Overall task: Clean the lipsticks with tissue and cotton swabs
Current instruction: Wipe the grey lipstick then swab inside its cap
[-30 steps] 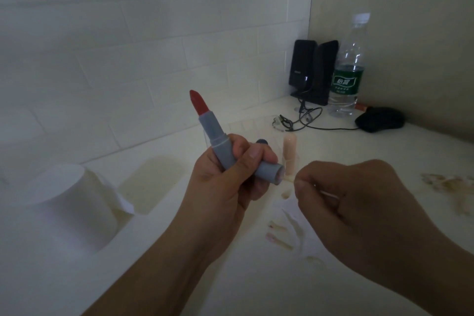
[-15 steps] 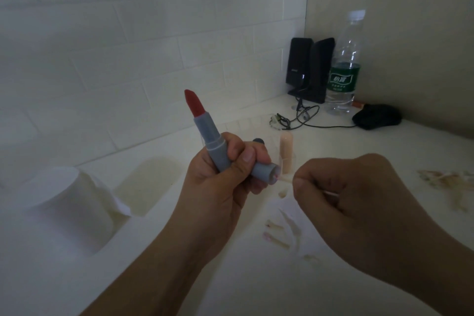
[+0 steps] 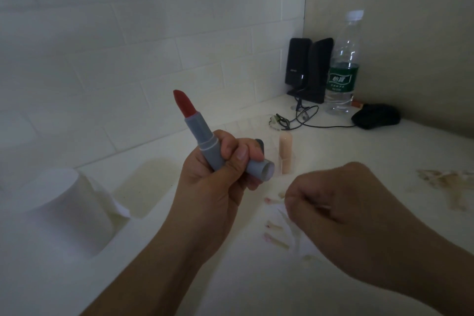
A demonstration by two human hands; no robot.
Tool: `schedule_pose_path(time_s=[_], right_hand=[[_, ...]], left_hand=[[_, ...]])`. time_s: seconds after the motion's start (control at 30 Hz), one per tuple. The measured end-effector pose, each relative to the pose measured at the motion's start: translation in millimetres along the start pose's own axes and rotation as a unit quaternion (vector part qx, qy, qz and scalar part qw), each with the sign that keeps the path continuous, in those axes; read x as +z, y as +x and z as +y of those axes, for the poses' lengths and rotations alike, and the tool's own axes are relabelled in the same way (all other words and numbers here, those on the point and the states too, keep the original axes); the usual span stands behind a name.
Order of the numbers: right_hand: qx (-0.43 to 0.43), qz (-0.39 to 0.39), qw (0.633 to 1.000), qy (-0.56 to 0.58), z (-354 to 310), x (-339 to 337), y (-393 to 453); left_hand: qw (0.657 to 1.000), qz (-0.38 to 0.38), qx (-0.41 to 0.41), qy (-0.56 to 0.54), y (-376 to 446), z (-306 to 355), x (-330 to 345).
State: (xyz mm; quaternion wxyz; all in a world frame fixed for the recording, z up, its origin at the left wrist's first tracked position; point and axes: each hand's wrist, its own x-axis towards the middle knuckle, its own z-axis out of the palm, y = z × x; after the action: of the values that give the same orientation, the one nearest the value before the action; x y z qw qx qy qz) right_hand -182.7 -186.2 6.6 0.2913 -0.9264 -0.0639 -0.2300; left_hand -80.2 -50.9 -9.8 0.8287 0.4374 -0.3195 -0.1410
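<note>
The left hand [image 3: 218,182] held the lipstick [image 3: 205,141] above the table [image 3: 230,277], its fingers [image 3: 239,154] curled round the grey tube's lower half. The long axis ran on a slant, the red tip up and to the left toward the tiled wall, the open base down and right toward the right hand [image 3: 341,210]. The right hand's fingers were curled tight, pinching a thin cotton swab [image 3: 323,206] whose end barely showed. The tube looked light, stiff and smooth, best gripped on its casing; the red stick would likely smear or snap. Used swabs [image 3: 275,236] lay below, a tissue roll [image 3: 61,208] at left
</note>
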Motion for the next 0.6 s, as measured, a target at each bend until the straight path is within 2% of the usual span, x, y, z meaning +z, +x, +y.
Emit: schedule_pose_path(time_s=[0.1, 0.2, 0.33, 0.6], right_hand=[[-0.003, 0.055, 0.997, 0.063, -2, -6, 0], [-0.02, 0.098, 0.994, 0.035, 1, -10, 2], [-0.019, 0.092, 0.996, -0.007, 5, -3, 2], [-0.024, 0.061, 0.998, -0.009, 4, 2, 2]], left_hand=[[1.0, 0.001, 0.001, 0.0, 2, 1, -1], [1.0, -0.001, 0.005, 0.007, 1, 0, -2], [1.0, -0.013, 0.009, 0.012, 0, -1, 1], [1.0, -0.003, 0.016, 0.019, 1, 0, -1]])
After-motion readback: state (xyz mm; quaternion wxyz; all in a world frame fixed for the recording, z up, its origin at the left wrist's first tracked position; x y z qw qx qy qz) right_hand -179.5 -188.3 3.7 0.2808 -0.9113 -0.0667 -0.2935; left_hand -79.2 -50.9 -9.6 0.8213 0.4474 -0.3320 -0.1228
